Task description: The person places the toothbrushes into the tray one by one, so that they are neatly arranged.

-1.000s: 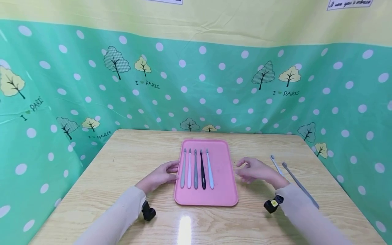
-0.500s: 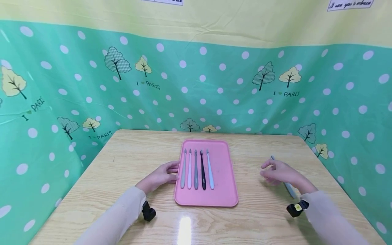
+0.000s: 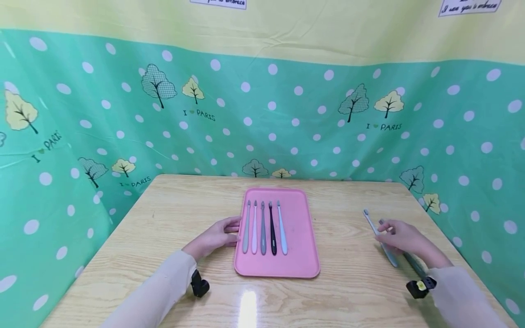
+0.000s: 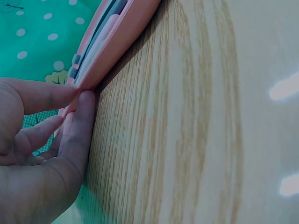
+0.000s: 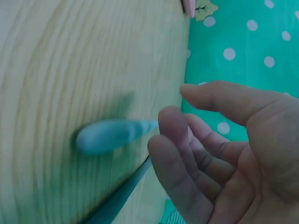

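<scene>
At the left rim of a pink tray point(image 3: 297, 255), my left hand point(image 3: 215, 237) grips the edge between thumb and finger, as the left wrist view shows. Side by side on that tray lie several toothbrushes, among them a black toothbrush point(image 3: 273, 237) and a light blue toothbrush point(image 3: 283, 237). My right hand point(image 3: 404, 239) hovers over the table's right side, fingers loosely bent and holding nothing. Below its fingertips is a pale blue toothbrush point(image 3: 370, 222), its handle point(image 5: 105, 136) plain in the right wrist view. A grey toothbrush point(image 3: 415, 265) lies partly hidden under the right hand.
The wooden table point(image 3: 340, 291) carries the tray near its middle. A green dotted curtain point(image 3: 229, 109) hangs behind and along both sides. Each wrist wears a small black camera, such as the left wrist camera point(image 3: 199, 284).
My right hand has moved right, from beside the tray to above the two loose toothbrushes. The left hand and the tray have stayed in place.
</scene>
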Tool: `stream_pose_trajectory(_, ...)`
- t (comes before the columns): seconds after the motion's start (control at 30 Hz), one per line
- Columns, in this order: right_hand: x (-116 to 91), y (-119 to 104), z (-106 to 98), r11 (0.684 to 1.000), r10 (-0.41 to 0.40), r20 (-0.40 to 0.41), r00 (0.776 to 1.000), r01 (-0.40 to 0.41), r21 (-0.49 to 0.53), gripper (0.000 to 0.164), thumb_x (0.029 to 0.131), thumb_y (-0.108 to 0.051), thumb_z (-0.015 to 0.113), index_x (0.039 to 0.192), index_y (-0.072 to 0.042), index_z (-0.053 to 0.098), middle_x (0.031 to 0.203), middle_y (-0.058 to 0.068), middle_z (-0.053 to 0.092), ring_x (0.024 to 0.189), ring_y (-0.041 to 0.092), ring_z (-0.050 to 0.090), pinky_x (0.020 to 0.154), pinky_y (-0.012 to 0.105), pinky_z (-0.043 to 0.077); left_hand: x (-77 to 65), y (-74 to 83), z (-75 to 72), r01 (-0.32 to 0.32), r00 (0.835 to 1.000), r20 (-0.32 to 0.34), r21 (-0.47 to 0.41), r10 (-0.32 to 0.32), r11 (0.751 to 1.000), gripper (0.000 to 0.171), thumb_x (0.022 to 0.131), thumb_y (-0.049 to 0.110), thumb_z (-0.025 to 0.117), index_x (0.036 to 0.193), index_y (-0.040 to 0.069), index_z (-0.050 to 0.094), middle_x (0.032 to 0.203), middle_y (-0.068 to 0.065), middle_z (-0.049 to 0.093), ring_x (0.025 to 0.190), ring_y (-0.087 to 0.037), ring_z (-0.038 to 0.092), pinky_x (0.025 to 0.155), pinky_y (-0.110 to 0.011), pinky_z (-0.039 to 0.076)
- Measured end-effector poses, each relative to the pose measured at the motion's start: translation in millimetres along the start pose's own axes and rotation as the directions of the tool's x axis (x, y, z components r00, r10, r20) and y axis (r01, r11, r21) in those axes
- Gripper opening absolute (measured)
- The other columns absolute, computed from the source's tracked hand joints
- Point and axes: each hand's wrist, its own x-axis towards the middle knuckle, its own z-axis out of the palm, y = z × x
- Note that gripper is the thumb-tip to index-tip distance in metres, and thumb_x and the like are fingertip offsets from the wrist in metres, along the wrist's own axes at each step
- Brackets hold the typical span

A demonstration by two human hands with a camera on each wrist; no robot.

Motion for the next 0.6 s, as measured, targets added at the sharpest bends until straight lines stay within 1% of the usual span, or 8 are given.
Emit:
stream_pose_trajectory(0.17, -5, 8, -2, 0.996, 0.028, -0.037, 0.999, -0.031, -0.078, 0.039, 0.096, -0.02, 0.065, 0.117, 0.011, 0.054, 0.071, 0.007, 0.058, 0.059, 0.022, 0.055, 0.052, 0.036, 0.052, 0.5, -1.8, 1.3, 0.002, 1.0, -0.013, -0.004, -0.002, 1.0, 0.067, 0.092, -0.005, 0.061, 0.153, -0.003, 0.032, 0.14, -0.023, 0.049, 0.123, -0.032, 0.055, 0.095, -0.036, 0.057)
stream_pose_trajectory(0.37, -5, 16, -2, 0.994, 0.068, -0.019, 0.998, -0.069, -0.088, 0.041, 0.095, -0.021, 0.067, 0.117, 0.011, 0.056, 0.071, 0.007, 0.06, 0.061, 0.021, 0.055, 0.051, 0.035, 0.053, -0.4, -1.4, 0.8, 0.0, 1.0, -0.004, 0.002, 0.0, 1.0, 0.067, 0.093, -0.005, 0.06, 0.153, -0.003, 0.031, 0.141, -0.025, 0.047, 0.124, -0.034, 0.054, 0.096, -0.036, 0.057)
stream_pose_trajectory(0.6, -5, 20, -2, 0.993, 0.076, 0.004, 0.997, -0.076, -0.09, 0.041, 0.094, -0.022, 0.068, 0.116, 0.011, 0.057, 0.074, 0.007, 0.058, 0.063, 0.021, 0.055, 0.052, 0.034, 0.052, -1.3, 0.1, -0.8, -0.007, 1.0, 0.011, -0.006, 0.007, 1.0, 0.068, 0.093, -0.005, 0.06, 0.154, -0.004, 0.029, 0.143, -0.027, 0.045, 0.126, -0.035, 0.052, 0.097, -0.037, 0.056)
